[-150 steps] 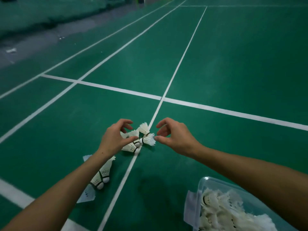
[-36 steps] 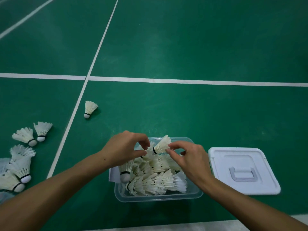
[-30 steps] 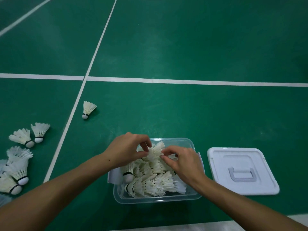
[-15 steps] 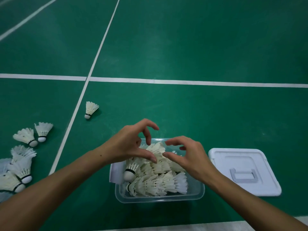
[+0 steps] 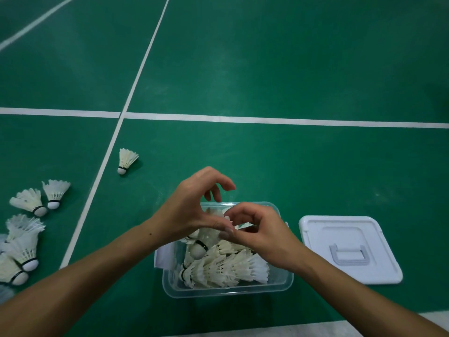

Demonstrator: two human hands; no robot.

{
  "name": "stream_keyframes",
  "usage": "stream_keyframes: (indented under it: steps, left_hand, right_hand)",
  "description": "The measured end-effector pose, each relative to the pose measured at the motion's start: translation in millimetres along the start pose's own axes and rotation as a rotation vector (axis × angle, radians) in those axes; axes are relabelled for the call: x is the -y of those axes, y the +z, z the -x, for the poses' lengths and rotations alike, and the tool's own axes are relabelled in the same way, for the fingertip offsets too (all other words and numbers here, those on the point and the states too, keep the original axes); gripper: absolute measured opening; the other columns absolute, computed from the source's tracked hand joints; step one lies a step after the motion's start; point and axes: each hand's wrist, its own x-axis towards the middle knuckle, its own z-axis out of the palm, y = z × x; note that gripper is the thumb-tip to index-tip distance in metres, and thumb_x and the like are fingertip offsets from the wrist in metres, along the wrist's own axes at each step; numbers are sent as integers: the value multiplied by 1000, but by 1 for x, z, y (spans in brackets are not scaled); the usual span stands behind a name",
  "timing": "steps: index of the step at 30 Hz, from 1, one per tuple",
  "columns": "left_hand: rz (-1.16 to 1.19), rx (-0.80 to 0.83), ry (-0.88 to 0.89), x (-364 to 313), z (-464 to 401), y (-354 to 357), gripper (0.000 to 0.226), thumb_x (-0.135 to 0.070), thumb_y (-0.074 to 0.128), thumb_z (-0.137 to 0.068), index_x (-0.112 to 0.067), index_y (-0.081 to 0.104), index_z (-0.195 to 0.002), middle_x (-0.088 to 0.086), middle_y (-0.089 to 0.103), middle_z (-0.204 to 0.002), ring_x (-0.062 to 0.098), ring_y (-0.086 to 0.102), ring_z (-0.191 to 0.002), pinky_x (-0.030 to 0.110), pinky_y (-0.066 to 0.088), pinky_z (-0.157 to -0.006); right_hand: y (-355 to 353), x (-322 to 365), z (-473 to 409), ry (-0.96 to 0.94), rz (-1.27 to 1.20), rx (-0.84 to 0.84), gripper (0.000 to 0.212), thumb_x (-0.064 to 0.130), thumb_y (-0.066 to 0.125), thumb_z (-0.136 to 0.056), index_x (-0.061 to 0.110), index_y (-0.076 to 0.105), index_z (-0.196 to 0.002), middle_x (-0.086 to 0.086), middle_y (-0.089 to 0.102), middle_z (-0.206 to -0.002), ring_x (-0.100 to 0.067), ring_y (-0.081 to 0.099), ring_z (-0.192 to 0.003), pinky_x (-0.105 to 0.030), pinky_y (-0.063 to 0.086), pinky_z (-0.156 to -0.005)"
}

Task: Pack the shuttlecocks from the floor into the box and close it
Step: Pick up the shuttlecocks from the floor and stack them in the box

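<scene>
A clear plastic box stands on the green court floor, piled with several white shuttlecocks. Both my hands hover over its far half. My left hand has its fingers spread and arched, the thumb reaching down to the pile. My right hand is loosely curled just above the feathers with nothing clearly pinched. One shuttlecock leans cork-down right under my left thumb. The white lid lies flat to the right of the box. A lone shuttlecock rests on the floor to the far left of the box.
More shuttlecocks lie at the left: a pair and a cluster at the frame's edge. White court lines cross the floor. A pale strip runs along the bottom.
Five seconds ago my hands were gathering shuttlecocks on the floor. Since one second ago they let go of those in the box, lifted slightly, and my right hand has curled closer to my left.
</scene>
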Motion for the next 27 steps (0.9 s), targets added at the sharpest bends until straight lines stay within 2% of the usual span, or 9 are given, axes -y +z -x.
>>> stream_keyframes:
  steps: [2,5,9,12,14,18,21,24,27]
  left_hand:
    - [-91,-42,-32,6,3,-1,64,-63,80,-75,-20,64,-120,-16,59,-110,8,61,-93,27,52,-77]
    - [-202,-49,-147,17,12,-1,66,-81,58,-83,-27,61,-121,-16,62,-113,3,60,-95,25,52,-76]
    - [-363,78,-210,25,24,15,65,-81,54,-87,-30,57,-129,-17,62,-118,-1,59,-96,24,55,-77]
    - [-502,154,-151,30,29,29,60,-77,50,-92,-31,57,-130,-16,63,-121,1,59,-100,25,56,-79]
    - [-593,159,-86,34,31,38,54,-72,50,-94,-30,59,-127,-14,66,-118,5,62,-99,26,58,-76]
    - [-725,110,-29,36,31,49,47,-59,76,-85,-28,66,-120,-13,72,-107,9,70,-86,23,52,-60]
    - [-783,93,-35,36,29,53,44,-54,85,-78,-30,69,-113,-15,74,-97,10,72,-74,22,44,-52]
    - [-806,100,-59,39,29,57,38,-57,78,-83,-34,68,-111,-15,76,-95,11,73,-75,26,50,-53]
    - [-819,115,-82,45,29,60,36,-61,73,-86,-36,68,-112,-16,76,-95,10,73,-75,28,53,-54]
  right_hand:
    - [-11,-6,2,11,44,-90,25,24,89,-84,22,75,-104,0,79,-95,-15,76,-94,-43,64,-87]
    - [-36,-18,7,60,148,-316,23,25,90,-83,25,74,-99,2,77,-88,-12,75,-87,-44,65,-82]
    - [-55,-32,15,85,358,-511,22,34,89,-82,31,72,-95,13,75,-83,-4,72,-85,-42,64,-79]
    - [-48,-38,17,95,538,-525,23,45,86,-83,33,72,-97,20,74,-85,4,71,-85,-36,63,-76]
    - [-40,-41,15,97,619,-521,24,49,83,-85,34,72,-100,21,73,-86,3,71,-86,-32,61,-71]
    - [-25,-43,5,71,712,-477,25,51,81,-87,33,72,-102,20,74,-89,0,70,-85,-21,51,-65]
    - [-15,-47,-1,41,723,-413,24,52,81,-87,35,70,-100,22,72,-86,0,71,-84,-24,55,-68]
    - [-6,-54,-4,70,680,-330,24,51,81,-87,35,68,-99,21,74,-86,2,72,-83,-32,62,-76]
    - [-3,-61,-9,158,617,-305,22,49,81,-88,37,66,-99,17,77,-87,2,73,-84,-35,62,-81]
